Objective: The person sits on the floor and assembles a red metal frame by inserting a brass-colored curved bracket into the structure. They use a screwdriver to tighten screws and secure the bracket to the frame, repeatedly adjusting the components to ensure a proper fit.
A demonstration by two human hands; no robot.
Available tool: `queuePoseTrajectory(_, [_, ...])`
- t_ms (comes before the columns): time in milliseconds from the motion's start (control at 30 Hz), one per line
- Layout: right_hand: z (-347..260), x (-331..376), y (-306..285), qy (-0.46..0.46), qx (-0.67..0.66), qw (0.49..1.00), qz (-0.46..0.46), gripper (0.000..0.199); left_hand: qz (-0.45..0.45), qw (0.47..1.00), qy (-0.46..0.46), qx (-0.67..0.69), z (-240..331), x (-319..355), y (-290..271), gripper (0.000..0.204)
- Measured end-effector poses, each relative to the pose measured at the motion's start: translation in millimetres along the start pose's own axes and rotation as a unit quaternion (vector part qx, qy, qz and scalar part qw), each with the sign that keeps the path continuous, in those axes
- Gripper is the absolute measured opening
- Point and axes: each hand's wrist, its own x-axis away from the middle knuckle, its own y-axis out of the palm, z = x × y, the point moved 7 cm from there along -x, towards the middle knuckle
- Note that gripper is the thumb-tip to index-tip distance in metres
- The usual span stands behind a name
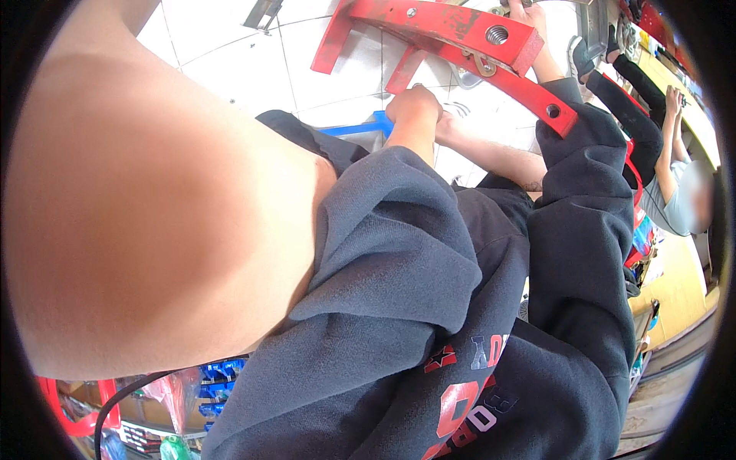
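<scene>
Red metal frame [437, 23]: ahead of you, seen against white floor tiles [230, 65]. Your left hand [415, 106] is curled beside one frame leg; cannot tell if gripping. Your right hand [529, 15], partly hidden behind the frame: grip unclear.

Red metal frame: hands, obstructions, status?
Left hand curled beside a frame leg, grip unclear. Right hand cropped at top edge. Red metal frame partly hiding right forearm.
</scene>
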Motion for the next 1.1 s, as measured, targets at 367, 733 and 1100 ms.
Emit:
queuePoseTrajectory(367, [4.9, 2.2, 15.3, 0.042, 0.021, 0.998, -0.038, 0.033, -0.039, 0.82, 0.067, 0.568, 29.7, -25.7, 6.5, 0.05])
queuePoseTrajectory(733, [-0.2, -12.2, 23.9, 0.002, 0.076, 0.996, -0.045, 0.034, 0.175, 0.839, 0.189, 0.48, 56.1, -0.5, -34.9, 0.047])
queuePoseTrajectory(1100, [-11.2, 1.5, 21.6, 0.059, 0.033, 0.996, -0.052, 0.035, -0.11, 0.691, 0.235, 0.675, 112.6, 51.5, -7.3, 0.046])
